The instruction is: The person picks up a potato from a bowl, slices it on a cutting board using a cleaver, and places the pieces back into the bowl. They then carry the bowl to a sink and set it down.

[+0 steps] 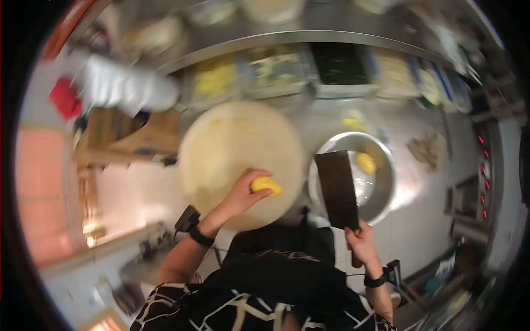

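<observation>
Head view: left grip [243,194] around yellow piece [267,186] over round board [243,138], right grip [361,243] around cleaver [338,190] partly over steel bowl [385,187].

The scene is moderately lit, with a soft shadow cast on the left of the board [254,132]. Right of the board, glare is thrown off the bowl [387,190] and counter [407,192], against which the cleaver [338,190] is seen dark. Beyond the board, the shelf [309,36] and trays [338,65] are blurred. Straight edges are bowed, and the corners are blacked out.
</observation>
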`<action>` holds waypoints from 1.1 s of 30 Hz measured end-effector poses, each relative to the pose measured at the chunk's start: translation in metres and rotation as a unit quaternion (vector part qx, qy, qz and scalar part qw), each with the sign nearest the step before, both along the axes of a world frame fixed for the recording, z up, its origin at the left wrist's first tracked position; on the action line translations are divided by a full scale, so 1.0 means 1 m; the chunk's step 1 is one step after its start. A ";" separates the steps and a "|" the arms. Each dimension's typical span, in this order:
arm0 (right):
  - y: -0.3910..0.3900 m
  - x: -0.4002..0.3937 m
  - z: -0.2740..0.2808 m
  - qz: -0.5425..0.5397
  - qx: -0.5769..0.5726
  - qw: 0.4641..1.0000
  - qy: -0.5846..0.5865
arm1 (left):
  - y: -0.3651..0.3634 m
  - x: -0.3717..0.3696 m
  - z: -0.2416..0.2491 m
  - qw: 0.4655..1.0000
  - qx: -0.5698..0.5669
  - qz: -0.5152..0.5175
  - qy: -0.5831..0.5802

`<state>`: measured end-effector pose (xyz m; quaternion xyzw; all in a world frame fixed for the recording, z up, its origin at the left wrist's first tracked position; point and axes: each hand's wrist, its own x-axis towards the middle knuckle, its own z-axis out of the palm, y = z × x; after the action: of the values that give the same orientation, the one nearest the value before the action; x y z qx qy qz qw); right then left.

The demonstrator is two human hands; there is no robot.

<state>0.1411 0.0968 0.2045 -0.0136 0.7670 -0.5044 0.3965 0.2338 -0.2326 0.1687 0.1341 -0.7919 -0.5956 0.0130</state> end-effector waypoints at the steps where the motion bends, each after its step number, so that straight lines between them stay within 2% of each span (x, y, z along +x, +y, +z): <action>1: -0.011 0.011 0.007 0.036 0.008 0.999 0.005 | -0.008 0.025 0.009 0.999 -0.009 0.036 -0.018; 3: -0.016 0.017 -0.002 0.092 0.041 0.995 -0.005 | 0.001 0.048 -0.012 0.989 0.093 0.065 -0.094; 4: -0.029 0.023 -0.007 0.149 0.060 0.986 0.051 | -0.004 0.061 -0.018 0.987 0.100 0.082 -0.094; 6: -0.048 0.027 -0.001 0.226 0.081 0.964 0.114 | 0.000 0.072 -0.023 0.988 -0.016 0.083 -0.127; 7: -0.064 0.031 0.002 0.236 0.082 0.962 0.113 | -0.001 0.075 -0.021 0.987 -0.013 0.092 -0.129; 8: -0.081 0.034 0.005 0.268 0.081 0.946 0.163 | -0.001 0.076 -0.017 0.977 -0.134 0.155 -0.066; 9: -0.093 0.036 0.010 0.298 0.071 0.928 0.210 | -0.003 0.082 -0.006 0.942 -0.262 0.211 -0.006; 10: -0.104 0.040 0.011 0.304 0.073 0.927 0.205 | -0.007 0.091 -0.008 0.942 -0.258 0.215 -0.012; 12: -0.119 0.040 0.009 0.338 0.067 0.901 0.262 | -0.012 0.103 -0.018 0.951 -0.264 0.139 0.077; 13: -0.124 0.040 0.010 0.342 0.071 0.901 0.256 | -0.011 0.106 -0.024 0.953 -0.258 0.140 0.072; 15: -0.132 0.039 0.014 0.346 0.076 0.892 0.281 | -0.007 0.105 -0.030 0.933 -0.333 0.024 0.133; 18: -0.138 0.046 0.022 0.345 0.095 0.896 0.262 | 0.002 0.098 -0.018 0.939 -0.336 0.042 0.067; 22: -0.139 0.043 0.022 0.342 0.106 0.901 0.245 | -0.002 0.088 -0.025 0.937 -0.338 0.049 0.081; 24: -0.137 0.042 0.022 0.332 0.099 0.906 0.244 | -0.001 0.084 -0.022 0.978 -0.119 0.153 0.076; 25: -0.137 0.042 0.022 0.335 0.098 0.907 0.238 | 0.002 0.084 -0.020 0.979 -0.117 0.150 0.076; 27: -0.136 0.042 0.022 0.339 0.095 0.908 0.228 | 0.009 0.083 -0.016 0.971 0.062 0.229 -0.025; 28: -0.137 0.042 0.025 0.361 0.103 0.895 0.242 | 0.009 0.083 -0.017 0.971 0.062 0.231 -0.029; 30: -0.138 0.043 0.024 0.383 0.108 0.882 0.254 | 0.008 0.083 -0.024 0.935 -0.121 0.325 0.069; 31: -0.136 0.044 0.023 0.390 0.100 0.874 0.272 | 0.005 0.089 -0.029 0.936 -0.122 0.324 0.066; 33: -0.136 0.045 0.022 0.398 0.093 0.866 0.287 | 0.000 0.102 -0.035 0.932 -0.306 0.145 0.131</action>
<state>0.1866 -0.0397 0.2270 -0.4247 0.8199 -0.2042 0.3251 0.3359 -0.2327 0.1333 0.1577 -0.8990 -0.3283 0.2432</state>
